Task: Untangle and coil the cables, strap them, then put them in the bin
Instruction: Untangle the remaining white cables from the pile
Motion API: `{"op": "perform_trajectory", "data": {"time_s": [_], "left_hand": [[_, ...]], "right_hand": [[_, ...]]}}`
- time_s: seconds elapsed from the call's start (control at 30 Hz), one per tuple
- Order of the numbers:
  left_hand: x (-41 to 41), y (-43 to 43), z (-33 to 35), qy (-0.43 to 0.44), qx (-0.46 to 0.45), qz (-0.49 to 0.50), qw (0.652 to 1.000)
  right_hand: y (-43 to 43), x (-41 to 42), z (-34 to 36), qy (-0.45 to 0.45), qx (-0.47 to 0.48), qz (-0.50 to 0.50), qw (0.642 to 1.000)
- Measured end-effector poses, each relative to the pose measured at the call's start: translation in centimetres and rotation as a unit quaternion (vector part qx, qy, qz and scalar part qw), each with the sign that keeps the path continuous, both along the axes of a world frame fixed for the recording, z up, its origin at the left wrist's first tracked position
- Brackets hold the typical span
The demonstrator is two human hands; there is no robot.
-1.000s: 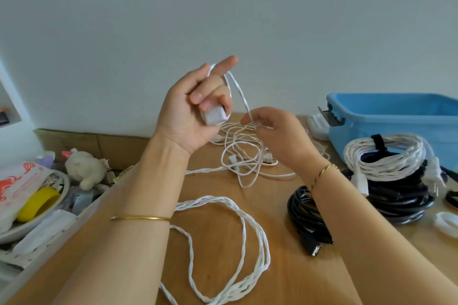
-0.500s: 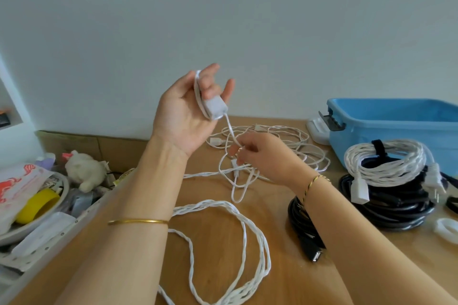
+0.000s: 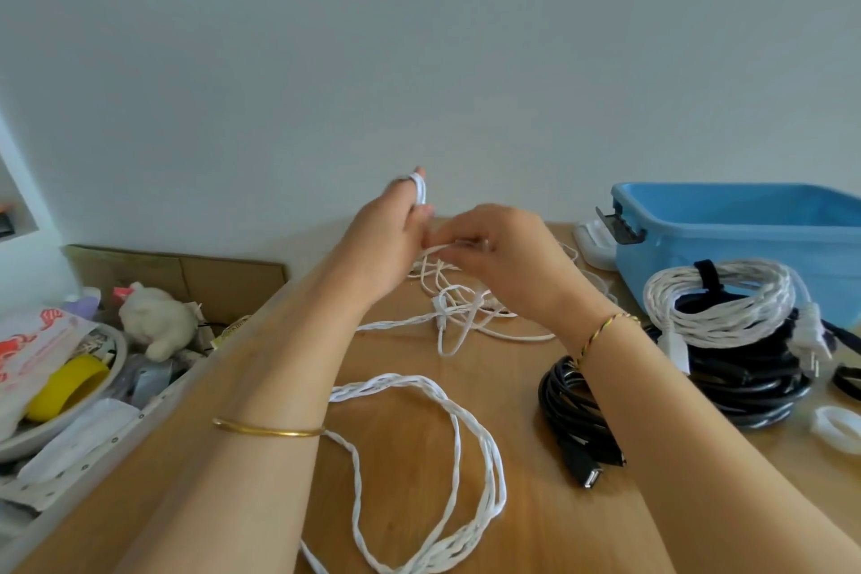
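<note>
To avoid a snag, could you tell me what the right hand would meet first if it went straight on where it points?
Probably the left hand, close beside it and carrying loops of the thin white cable; the depth between them is unclear.

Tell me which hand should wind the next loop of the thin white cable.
Right. The left hand has the thin white cable looped round it, acting as the spool; the right hand pinches the loose strand beside it, above the tangle.
</note>
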State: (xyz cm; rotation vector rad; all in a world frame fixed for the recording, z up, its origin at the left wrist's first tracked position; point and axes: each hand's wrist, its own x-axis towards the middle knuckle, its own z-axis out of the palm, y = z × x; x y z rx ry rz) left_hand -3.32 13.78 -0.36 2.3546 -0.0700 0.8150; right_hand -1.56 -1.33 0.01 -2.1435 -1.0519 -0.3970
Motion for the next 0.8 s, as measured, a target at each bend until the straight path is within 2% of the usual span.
{"op": "perform_trajectory", "data": {"time_s": [0.07,0.2,0.23,0.37,0.43,0.5,0.57,0.67,0.8], "left_hand": [[-0.2,-0.2,0.1,0.044,0.033,-0.017,0.998],[-1.0,-0.7,1.2,0.108,-0.037,-0.106,0.988],[-1.1,-0.8,1.3,0.127,-0.029,-0.114,0.985],[-0.7,-0.8,1.1,0.159,0.143,-0.028,0.976],[-0.7,-0.6,1.1,0.138,0.151,0.011,0.979],[-0.9,-0.1,1.3,0.098,0.101,0.030,0.990],[-1.1,0.8,1.6,0.055,-0.005,0.042,0.998],[-1.2,1.3,1.8,0.025,-0.184,0.022,0.982],[-1.6,0.8,3.0,-0.023,-0.363,-0.026,0.931]], "right_hand": [[0.0,0.3,-0.1,-0.058,0.008,-0.066,0.996],[-0.5,1.4,-0.8,-0.187,0.044,-0.145,0.971],[-0.7,1.7,-1.0,-0.202,0.057,-0.155,0.965],[-1.0,2.2,-1.7,-0.216,0.044,-0.182,0.958],[-1.4,2.6,-1.8,-0.184,0.069,-0.194,0.961],[-2.2,2.7,-1.5,-0.119,0.151,-0.195,0.962],[-2.8,3.0,-1.3,-0.072,0.187,-0.216,0.956],[-2.5,3.4,-2.2,-0.011,0.115,-0.248,0.962],[-2.1,3.6,-3.6,0.049,-0.013,-0.270,0.962]]}}
